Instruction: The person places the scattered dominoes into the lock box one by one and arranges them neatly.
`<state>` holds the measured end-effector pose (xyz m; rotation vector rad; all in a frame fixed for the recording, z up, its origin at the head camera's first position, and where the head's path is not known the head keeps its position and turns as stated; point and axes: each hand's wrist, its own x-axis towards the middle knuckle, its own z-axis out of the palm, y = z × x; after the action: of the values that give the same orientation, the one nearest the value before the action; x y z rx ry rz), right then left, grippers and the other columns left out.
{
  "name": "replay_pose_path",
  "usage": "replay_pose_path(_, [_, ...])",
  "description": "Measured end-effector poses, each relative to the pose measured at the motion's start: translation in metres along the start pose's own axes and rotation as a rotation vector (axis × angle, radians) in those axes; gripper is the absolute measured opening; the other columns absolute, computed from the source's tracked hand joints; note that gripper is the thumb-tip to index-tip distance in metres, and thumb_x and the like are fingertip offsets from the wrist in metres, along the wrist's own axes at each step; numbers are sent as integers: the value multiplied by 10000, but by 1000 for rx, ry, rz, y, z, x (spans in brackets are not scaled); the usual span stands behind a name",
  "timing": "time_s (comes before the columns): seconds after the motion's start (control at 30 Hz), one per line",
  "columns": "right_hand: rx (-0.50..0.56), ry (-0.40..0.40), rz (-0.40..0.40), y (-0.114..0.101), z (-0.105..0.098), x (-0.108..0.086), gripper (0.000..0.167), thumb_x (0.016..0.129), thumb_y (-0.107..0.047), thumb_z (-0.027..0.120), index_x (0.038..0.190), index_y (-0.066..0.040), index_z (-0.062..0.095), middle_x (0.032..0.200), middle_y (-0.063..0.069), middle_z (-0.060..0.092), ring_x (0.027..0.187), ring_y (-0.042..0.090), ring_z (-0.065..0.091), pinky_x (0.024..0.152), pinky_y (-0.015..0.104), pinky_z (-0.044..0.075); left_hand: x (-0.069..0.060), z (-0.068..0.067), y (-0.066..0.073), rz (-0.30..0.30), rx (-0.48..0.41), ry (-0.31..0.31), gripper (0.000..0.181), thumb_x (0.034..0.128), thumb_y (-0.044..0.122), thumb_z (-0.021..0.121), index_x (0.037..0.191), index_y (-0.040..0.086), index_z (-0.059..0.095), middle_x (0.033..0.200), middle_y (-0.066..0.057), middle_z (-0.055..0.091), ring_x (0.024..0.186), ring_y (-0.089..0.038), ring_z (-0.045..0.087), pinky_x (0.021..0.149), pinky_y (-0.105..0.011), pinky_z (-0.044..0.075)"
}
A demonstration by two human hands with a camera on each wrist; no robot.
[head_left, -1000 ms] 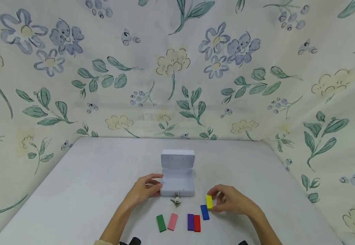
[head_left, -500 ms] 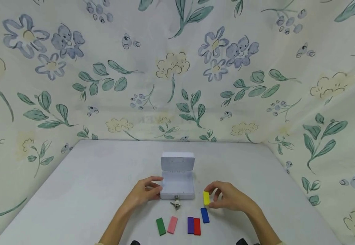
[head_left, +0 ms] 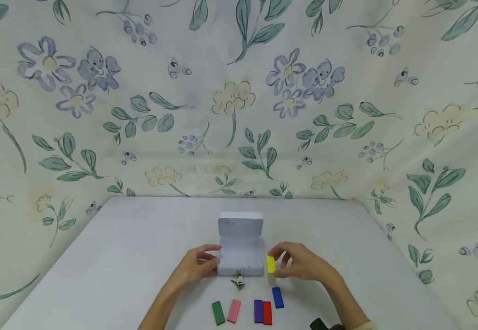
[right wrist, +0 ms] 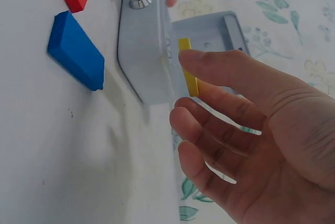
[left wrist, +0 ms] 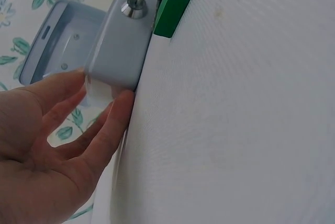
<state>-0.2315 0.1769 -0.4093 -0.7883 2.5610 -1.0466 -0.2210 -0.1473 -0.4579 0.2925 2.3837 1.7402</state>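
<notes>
A white metal cash box stands on the table with its lid raised and its inside bare. The fingertips of my left hand touch the box's left side, fingers loosely bent. Between thumb and fingers my right hand pinches a yellow block, upright and just off the box's right side. In the right wrist view the thumb covers part of the yellow block. Keys hang from the lock on the box's front.
Several flat blocks lie in front of the box: green, pink, purple, red and blue. Purple and red lie side by side. A flowered cloth hangs behind the white table.
My right hand has lifted the yellow block from beside the blue block and carried it left toward the box. My left hand stays at the box's left side. The head view has tilted up slightly.
</notes>
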Motion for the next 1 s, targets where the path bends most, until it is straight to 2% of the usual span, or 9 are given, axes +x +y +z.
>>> replay_pose_path(0.27, [18, 0, -14, -2, 6, 9, 387, 821, -205, 794, 1165, -104, 648, 1095, 23, 655, 871, 203, 600, 665, 178, 535, -1, 2, -4, -11, -8, 2, 449, 933, 181, 668, 1339, 23, 561, 1147, -202, 650, 946, -227, 679, 767, -345, 625])
replay_pose_path(0.5, [57, -34, -9, -3, 19, 10, 368, 817, -193, 798, 1142, -107, 649, 1064, 9, 647, 843, 164, 598, 678, 158, 528, -8, 6, -13, -24, -17, -20, 457, 928, 180, 673, 1338, 12, 559, 1118, -194, 656, 923, -218, 677, 754, -355, 627])
replay_pose_path(0.67, [50, -46, -36, -6, 23, 13, 366, 819, -197, 794, 1139, -99, 646, 1058, 16, 649, 826, 141, 603, 688, 158, 529, -12, 6, -17, -28, -17, -22, 465, 931, 180, 672, 1347, 12, 549, 1115, -199, 659, 905, -220, 687, 749, -359, 627])
replay_pose_path(1.0, [-21, -14, -122, -12, 14, 25, 369, 833, -200, 778, 1155, -83, 640, 1078, 41, 663, 823, 135, 616, 712, 159, 542, -2, 1, -4, 21, -25, -5, 448, 936, 167, 662, 1343, 17, 552, 1140, -213, 656, 933, -243, 682, 762, -369, 627])
